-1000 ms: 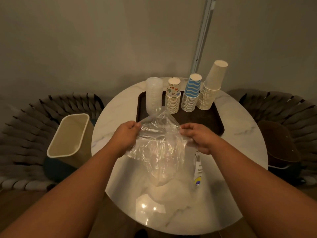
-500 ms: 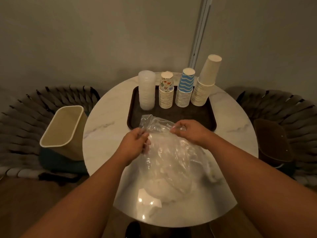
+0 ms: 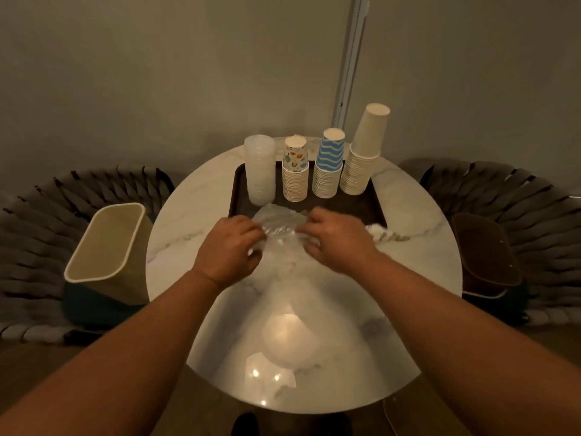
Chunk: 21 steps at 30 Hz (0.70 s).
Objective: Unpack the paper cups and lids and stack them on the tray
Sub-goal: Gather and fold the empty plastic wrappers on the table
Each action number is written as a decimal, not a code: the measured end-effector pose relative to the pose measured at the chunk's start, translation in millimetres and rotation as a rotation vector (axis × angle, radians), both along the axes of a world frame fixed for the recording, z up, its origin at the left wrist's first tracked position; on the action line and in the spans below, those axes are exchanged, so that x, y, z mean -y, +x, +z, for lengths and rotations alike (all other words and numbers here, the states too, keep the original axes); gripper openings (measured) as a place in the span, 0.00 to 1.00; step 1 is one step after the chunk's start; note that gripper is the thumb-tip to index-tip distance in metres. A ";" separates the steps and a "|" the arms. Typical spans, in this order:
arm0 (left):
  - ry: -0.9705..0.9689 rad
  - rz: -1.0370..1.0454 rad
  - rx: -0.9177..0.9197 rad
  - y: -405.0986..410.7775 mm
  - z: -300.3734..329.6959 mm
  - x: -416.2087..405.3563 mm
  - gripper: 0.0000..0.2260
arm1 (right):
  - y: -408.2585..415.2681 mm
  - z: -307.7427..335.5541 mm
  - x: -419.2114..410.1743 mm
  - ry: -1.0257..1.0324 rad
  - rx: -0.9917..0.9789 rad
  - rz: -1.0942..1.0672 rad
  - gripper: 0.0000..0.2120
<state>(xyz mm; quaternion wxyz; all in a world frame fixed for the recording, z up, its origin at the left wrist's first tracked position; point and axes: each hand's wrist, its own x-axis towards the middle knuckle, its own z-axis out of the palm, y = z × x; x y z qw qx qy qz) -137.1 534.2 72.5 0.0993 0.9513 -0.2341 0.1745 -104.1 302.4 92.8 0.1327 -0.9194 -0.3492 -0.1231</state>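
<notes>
Two hands are seen at the tray's (image 3: 240, 180) near edge: a crumpled clear plastic bag (image 3: 279, 225) is gripped by the left hand (image 3: 229, 247) and right hand (image 3: 333, 237). Behind, on the tray, lids (image 3: 259, 169) and three cup stacks (image 3: 327, 171) are lined up.

Four stacks line the far edge of the tray (image 3: 236, 196): lids (image 3: 259, 171), then three cup stacks (image 3: 327, 165). The tray's near half is covered by a plastic bag (image 3: 279, 220). Nearer than the tray, the table (image 3: 408, 278) lies bare. A bin (image 3: 107, 253) stands left of the tray, off the table.
</notes>
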 end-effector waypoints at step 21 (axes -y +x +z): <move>0.037 -0.167 -0.577 -63.2 -112.6 -21.8 0.14 | -72.1 -141.6 -0.2 -0.095 -0.480 0.032 0.19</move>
